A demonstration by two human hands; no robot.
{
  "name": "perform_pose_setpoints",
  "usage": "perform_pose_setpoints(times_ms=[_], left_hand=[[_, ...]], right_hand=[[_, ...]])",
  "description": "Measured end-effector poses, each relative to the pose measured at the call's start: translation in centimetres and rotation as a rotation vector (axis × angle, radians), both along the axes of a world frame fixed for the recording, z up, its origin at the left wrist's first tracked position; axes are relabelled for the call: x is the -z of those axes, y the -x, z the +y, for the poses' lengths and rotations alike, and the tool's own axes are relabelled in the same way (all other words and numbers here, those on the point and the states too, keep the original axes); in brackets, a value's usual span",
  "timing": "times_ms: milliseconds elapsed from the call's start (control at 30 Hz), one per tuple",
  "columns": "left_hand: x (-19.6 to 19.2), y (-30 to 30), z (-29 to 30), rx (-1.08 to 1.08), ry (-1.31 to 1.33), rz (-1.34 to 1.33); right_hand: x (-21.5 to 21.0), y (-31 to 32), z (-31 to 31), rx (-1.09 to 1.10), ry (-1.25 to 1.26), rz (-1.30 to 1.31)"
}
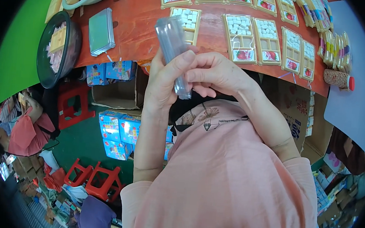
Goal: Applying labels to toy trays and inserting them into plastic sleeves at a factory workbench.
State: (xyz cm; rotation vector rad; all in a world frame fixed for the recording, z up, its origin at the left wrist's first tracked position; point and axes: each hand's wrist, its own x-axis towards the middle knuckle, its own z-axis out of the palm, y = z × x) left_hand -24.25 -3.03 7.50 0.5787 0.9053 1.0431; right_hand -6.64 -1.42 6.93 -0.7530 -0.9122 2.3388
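Head view: clear plastic sleeve (pixel 175 50) upright between closed fingers of left hand (pixel 164 81) and right hand (pixel 219 74).

left hand (pixel 164 81) and right hand (pixel 217 74) closed together around clear plastic sleeve (pixel 175 50), held tilted above lap. beyond: orange table (pixel 134 17) carrying rows of yellow compartment trays (pixel 267 40) filled with white cubes. blue boxes (pixel 119 135) and red stools (pixel 95 178) on floor below.
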Motion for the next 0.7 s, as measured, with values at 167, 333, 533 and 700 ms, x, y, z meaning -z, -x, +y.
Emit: perform_pose_setpoints(times_ms=[167, 333, 533, 700], left_hand=[[0.8, -0.5, 0.5, -0.026, -0.015, -0.058], [1.1, -0.7, 0.8, -0.060, -0.008, -0.107], [1.3, -0.5, 0.5, -0.061, 0.037, -0.136], [0.7, 0.9, 0.6, -0.102, -0.017, -0.069]], right_hand=[[0.5, 0.4, -0.1, 0.089, 0.082, -0.023], [0.2, 0.6, -0.1, 0.111, 0.075, -0.055], [-1.3, 1.1, -0.7, 0.187, 0.000, -0.160], [-2.1, -0.2, -0.6, 0.306, -0.211, -0.347]])
